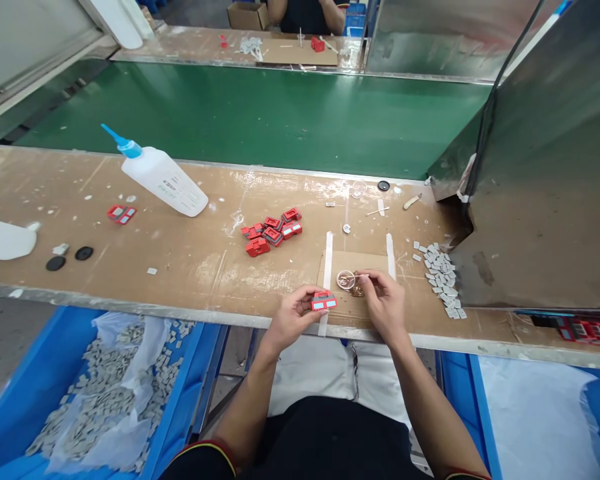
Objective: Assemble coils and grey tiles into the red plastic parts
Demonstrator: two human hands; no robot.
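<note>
Between the thumb and fingers of my left hand (294,315) is a small red plastic part (324,301) with pale panels on its front. My right hand (384,300) pinches a thin stick (353,276), its tip over a small round clear dish (345,280). The dish sits on a piece of cardboard (365,262) edged with white tape strips. Beyond my left hand lies a loose group of similar red parts (273,231). A pile of small grey pieces (443,279) spreads to the right of my right hand.
A white bottle with a blue nozzle (165,180) lies on the bench at left. Past the bench runs a green belt (280,120); a metal housing (540,200) rises at right. Blue bins (35,360) stand below. Across the belt sits another person (307,17).
</note>
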